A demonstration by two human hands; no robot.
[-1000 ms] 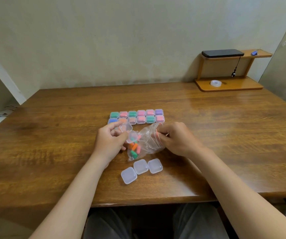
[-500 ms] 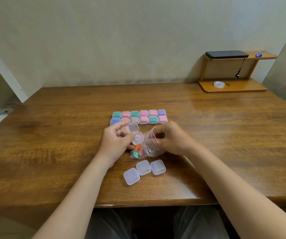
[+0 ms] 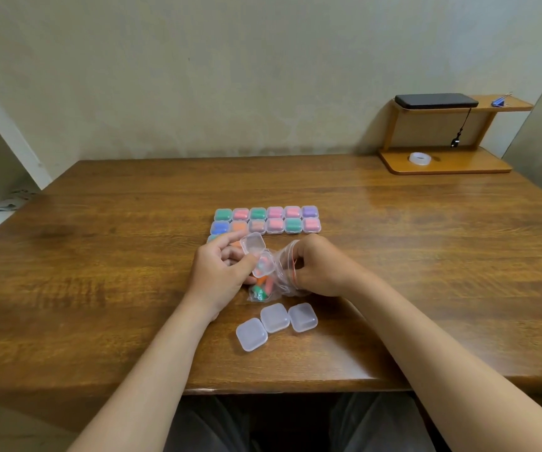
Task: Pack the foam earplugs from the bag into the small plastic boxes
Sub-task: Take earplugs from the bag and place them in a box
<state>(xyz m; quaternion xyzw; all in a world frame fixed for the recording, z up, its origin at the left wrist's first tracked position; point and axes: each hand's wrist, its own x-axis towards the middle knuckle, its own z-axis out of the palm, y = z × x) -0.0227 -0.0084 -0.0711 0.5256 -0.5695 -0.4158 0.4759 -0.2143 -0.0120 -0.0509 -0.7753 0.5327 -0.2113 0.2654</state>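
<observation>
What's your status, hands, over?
Left hand holds open clear box. Right hand pinches earplug bag at its mouth. Three empty boxes nearby. Nothing blocking.

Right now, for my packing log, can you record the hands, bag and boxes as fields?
left hand: holds an open small plastic box
right hand: pinches the zip bag at its mouth
earplugs: orange and green, inside bag
empty boxes: three, near table edge
filled boxes: two rows of six behind hands; third row partly hidden
</observation>
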